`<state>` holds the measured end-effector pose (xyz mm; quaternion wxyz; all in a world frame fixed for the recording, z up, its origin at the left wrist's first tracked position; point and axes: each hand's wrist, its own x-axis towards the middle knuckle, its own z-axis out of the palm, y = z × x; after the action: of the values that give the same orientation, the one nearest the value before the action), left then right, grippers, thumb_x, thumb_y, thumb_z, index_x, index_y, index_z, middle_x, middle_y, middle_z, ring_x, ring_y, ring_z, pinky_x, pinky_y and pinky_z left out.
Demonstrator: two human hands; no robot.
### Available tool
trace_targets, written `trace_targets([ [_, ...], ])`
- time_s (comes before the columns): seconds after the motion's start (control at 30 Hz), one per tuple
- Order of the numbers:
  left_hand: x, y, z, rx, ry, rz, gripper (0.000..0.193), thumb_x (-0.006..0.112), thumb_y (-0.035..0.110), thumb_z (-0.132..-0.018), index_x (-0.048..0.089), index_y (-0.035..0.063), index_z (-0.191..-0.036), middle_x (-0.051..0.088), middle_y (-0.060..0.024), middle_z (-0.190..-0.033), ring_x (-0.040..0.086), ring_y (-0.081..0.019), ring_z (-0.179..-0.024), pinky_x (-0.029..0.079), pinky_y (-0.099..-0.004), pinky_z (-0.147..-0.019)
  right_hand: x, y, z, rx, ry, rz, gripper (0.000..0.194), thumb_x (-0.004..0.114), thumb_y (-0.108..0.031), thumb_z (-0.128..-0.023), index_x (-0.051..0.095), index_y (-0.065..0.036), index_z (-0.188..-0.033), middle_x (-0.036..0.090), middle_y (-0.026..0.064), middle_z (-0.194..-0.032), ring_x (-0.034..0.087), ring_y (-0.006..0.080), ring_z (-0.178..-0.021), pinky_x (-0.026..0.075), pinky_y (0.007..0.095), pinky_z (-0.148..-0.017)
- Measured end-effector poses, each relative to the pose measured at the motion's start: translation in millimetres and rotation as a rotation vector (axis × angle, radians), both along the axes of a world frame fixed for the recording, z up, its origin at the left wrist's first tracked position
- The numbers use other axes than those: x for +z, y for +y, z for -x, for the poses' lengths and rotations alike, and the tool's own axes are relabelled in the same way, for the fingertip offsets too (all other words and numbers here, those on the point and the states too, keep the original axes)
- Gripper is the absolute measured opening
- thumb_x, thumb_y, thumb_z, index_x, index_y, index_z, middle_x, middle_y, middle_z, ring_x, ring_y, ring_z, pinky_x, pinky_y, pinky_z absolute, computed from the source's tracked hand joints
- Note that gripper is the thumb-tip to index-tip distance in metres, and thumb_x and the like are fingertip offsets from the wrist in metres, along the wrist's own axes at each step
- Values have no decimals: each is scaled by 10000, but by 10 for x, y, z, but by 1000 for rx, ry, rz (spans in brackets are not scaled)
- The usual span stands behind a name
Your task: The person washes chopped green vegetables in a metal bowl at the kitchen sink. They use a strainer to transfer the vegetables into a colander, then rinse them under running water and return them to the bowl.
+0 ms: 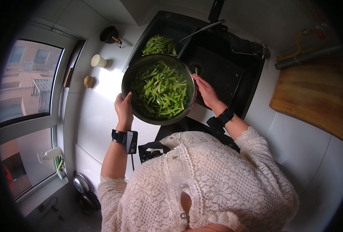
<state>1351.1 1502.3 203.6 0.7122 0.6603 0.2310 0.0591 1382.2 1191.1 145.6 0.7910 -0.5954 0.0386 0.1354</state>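
Note:
A round metal bowl [126, 95] full of cut green vegetable strips [160, 90] is between my two hands, in front of me. My left hand [124, 108] grips its left rim, thumb on top. My right hand [206, 91] holds the opposite side, fingers against the outer wall and partly hidden. Beyond the bowl, more green strips [160, 45] lie in the left basin of a black double sink [186, 21]. One small green piece [196, 70] is in the right basin, near the drain.
A dark small pan [109, 34], a pale cup [98, 61] and a round brown item [88, 81], perhaps a potato, stand on the white counter [96, 116] at left. A black faucet [216, 10] rises behind the sink. A wooden board [310, 95] leans at right; metal lids [82, 182] lie lower left.

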Motion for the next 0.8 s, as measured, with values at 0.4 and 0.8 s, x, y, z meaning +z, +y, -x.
trace_targets([
  [0.4, 79, -13, -3, -34, -17, -2, 145, 569, 82, -844, 555, -51, -900, 602, -59, -799, 520, -93, -686, 426, -222, -639, -67, 41, 98, 4, -6, -35, 327, 358, -140, -950, 456, -6, -1232, 308, 71, -1388, 234, 158, -1303, 192, 273, -1062],
  [0.8, 110, -19, 3, -33, -5, 32, 134, 573, 72, -842, 558, -47, -901, 608, -58, -806, 526, -94, -683, 429, -222, -636, -139, 55, 105, -4, -22, -53, 326, 365, -131, -947, 454, 3, -1231, 282, 75, -1402, 221, 159, -1309, 192, 272, -1061],
])
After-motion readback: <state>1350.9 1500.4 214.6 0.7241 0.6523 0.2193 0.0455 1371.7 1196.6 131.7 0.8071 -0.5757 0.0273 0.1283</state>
